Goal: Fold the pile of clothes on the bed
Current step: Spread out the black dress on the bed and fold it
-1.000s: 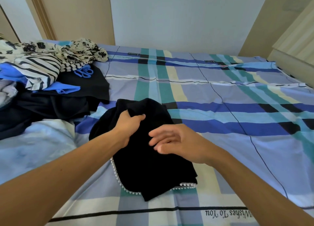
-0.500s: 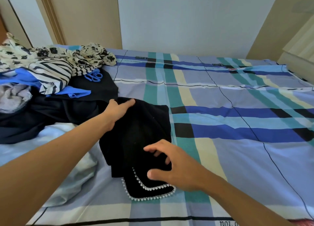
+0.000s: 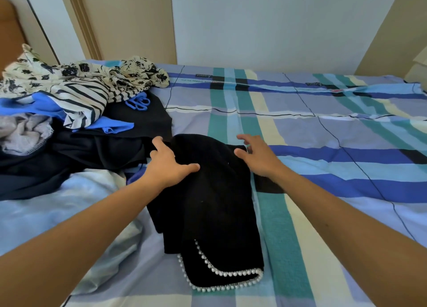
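A black garment (image 3: 215,205) with a pearl-beaded hem lies folded lengthways on the plaid bedsheet (image 3: 323,145), its beaded end nearest me. My left hand (image 3: 167,164) rests on its upper left part, fingers spread flat and thumb lying across the cloth. At the garment's upper right edge my right hand (image 3: 255,156) hovers or lightly touches with fingers spread and slightly bent. The pile of unfolded clothes (image 3: 69,112) sits at the left: floral, striped, blue, grey and dark pieces.
A pale blue quilt (image 3: 57,202) bunches at the near left beside the garment. Walls and a wardrobe door stand behind the bed. The plaid sheet stretches bare to the right of the garment.
My right hand moved from the garment's beaded lower end up to its top right edge. My left hand shifted slightly and now lies flat on the cloth. The beaded end lies closer to me.
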`<state>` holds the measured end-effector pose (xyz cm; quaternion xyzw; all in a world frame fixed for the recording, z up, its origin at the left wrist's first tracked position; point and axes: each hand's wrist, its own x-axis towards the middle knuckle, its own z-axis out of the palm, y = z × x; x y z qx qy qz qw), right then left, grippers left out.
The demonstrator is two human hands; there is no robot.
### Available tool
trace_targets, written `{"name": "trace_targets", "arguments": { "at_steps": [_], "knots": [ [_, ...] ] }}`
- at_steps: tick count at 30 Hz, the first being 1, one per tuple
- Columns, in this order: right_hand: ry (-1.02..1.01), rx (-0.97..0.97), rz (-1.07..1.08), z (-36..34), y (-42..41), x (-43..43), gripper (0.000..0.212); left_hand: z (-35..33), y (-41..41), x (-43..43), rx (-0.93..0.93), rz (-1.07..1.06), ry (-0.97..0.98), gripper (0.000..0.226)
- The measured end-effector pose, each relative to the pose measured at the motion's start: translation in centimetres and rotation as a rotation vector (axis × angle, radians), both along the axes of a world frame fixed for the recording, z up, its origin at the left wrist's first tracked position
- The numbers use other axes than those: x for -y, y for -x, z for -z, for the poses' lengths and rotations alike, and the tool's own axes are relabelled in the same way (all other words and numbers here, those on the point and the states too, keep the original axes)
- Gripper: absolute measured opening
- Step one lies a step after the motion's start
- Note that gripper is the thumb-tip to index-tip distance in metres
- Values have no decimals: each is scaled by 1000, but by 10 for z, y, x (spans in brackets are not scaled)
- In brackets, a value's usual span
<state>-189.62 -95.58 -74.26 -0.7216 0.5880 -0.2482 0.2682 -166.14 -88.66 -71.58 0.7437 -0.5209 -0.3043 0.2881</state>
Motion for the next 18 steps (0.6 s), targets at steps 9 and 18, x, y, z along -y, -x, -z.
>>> {"name": "trace_targets", "arguments": {
  "at_steps": [9, 18],
  "knots": [
    [2, -53, 166, -1, 5, 36, 23, -8, -27, -10, 121, 323, -131, 36],
    [86, -128, 205, -7, -3, -32, 35, -20, -39, -20, 104, 214, -170, 52]
  ]
}}
